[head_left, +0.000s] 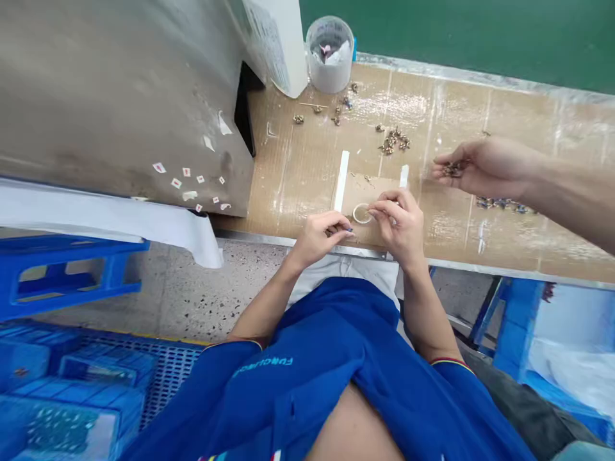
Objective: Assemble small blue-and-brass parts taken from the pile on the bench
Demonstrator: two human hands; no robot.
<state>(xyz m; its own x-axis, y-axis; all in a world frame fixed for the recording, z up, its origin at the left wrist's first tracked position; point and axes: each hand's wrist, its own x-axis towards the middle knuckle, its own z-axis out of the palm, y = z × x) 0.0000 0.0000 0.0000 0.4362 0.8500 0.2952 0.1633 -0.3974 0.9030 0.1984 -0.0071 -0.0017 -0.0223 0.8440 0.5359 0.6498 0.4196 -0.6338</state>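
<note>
My left hand (323, 235) is closed at the table's front edge, its fingertips pinching a small metal part with a dark blue tip (350, 229). Just to the right, the fingers of my right hand (400, 223) are pinched at the edge of a thin cream-coloured ring (354, 214). The ring lies between my two hands, over a brown cardboard piece (369, 189). White strips (342, 182) flank that cardboard on both sides. Tiny metal bits (368, 179) lie on it beyond the ring.
From the right, another person's hand (485, 168) reaches in, cupping small metal parts. A pile of similar parts (394, 141) lies further back, with others scattered. A clear tub (329, 57) stands at the back. At left is a metal box (144, 109); blue stools flank me.
</note>
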